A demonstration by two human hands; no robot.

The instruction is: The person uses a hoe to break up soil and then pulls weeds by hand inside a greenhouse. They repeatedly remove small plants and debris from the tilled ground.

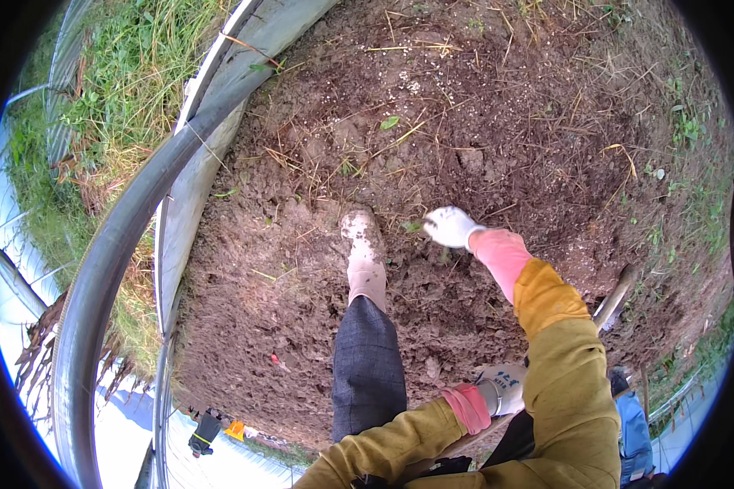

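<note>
My right hand (451, 227), in a white glove with dark smudges, is low over the brown soil (465, 171). Its fingers curl in, beside a small green weed (411, 226); blur hides whether anything is in them. My left hand (504, 386), in a pale glove bearing print, is lower right by a wooden shaft (486, 433). My right sleeve covers its fingers, so its grip is hidden. A similar wooden shaft end (618, 293) shows beyond that sleeve. My mud-spattered light boot (364, 250) stands left of my right hand.
A curved metal pipe (107, 269) and a pale sheet edging (186, 238) arch along the left, with tall grass (140, 73) outside. A person in dark clothing (205, 434) is far off near an orange item (235, 430). A blue item (635, 434) is at lower right.
</note>
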